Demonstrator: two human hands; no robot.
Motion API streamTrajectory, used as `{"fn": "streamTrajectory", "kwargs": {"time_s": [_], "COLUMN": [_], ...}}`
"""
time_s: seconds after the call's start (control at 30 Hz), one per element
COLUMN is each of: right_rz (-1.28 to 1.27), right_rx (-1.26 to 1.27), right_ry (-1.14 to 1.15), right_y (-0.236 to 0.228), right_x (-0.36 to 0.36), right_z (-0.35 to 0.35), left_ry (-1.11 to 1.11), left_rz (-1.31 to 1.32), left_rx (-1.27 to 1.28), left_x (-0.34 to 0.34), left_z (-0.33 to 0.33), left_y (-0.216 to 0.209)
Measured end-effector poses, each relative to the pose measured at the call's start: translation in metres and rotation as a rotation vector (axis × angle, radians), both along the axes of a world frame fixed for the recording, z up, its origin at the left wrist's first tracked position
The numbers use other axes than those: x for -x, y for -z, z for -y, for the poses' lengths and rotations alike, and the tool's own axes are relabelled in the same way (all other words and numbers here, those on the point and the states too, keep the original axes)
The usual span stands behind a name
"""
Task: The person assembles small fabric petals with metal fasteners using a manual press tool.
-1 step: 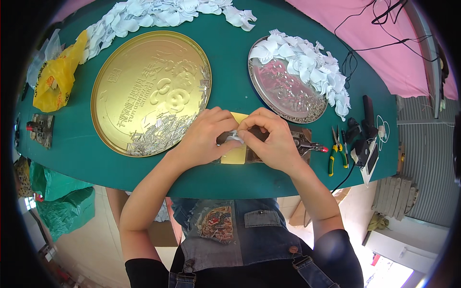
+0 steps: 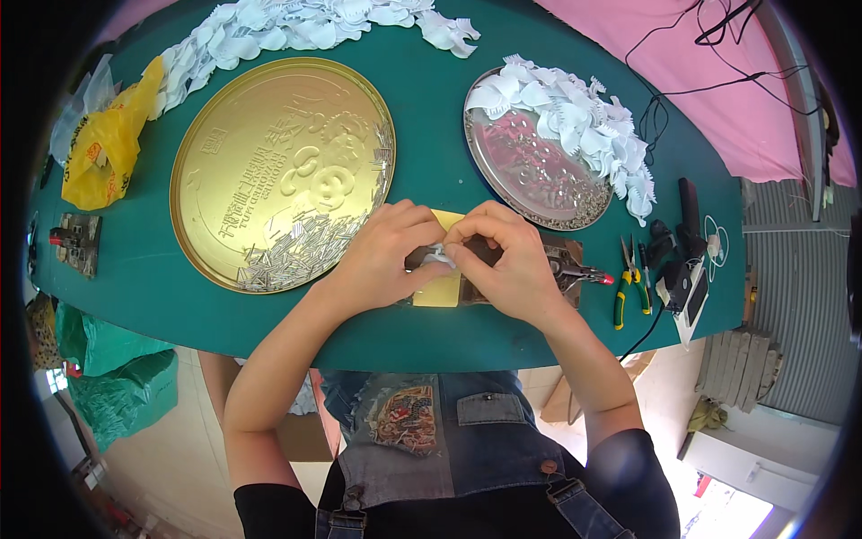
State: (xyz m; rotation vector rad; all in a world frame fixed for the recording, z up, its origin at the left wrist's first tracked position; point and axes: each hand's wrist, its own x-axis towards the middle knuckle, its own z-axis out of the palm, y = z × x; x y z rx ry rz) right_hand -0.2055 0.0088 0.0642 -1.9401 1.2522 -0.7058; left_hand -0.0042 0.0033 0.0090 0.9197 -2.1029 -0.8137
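1. Green desk (image 2: 422, 346): carries all below.
2. Gold tray (image 2: 238, 135), left; loose metal pins (image 2: 296, 253) along its lower-right side.
3. Smaller round tray (image 2: 507, 148), upper right; white pieces (image 2: 575, 112) heaped on it.
4. Left hand (image 2: 382, 256) clamped on small white piece (image 2: 437, 259); right hand (image 2: 505, 259) pinching its right edge.
5. Small white piece: between hands, above yellow sheet (image 2: 436, 293).

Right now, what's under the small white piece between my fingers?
A yellow surface shows beyond and in front of the white piece, which is held between your left hand and right hand. What lies directly beneath is covered by the piece and your hands.
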Motion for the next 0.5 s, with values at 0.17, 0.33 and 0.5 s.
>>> {"fn": "streamTrajectory", "kwargs": {"time_s": [0.17, 0.33, 0.5], "right_rz": [-0.171, -0.322, -0.28], "right_rx": [0.484, 0.711, 0.765], "right_ry": [-0.126, -0.272, -0.296], "right_y": [0.006, 0.006, 0.015], "right_x": [0.002, 0.009, 0.016], "right_z": [-0.007, -0.004, 0.001], "left_ry": [0.003, 0.001, 0.003], "left_rz": [-0.027, -0.037, -0.033], "left_rx": [0.025, 0.029, 0.023], "left_x": [0.001, 0.001, 0.002], "left_z": [0.0, 0.0, 0.001], "left_y": [0.003, 0.004, 0.002]}}
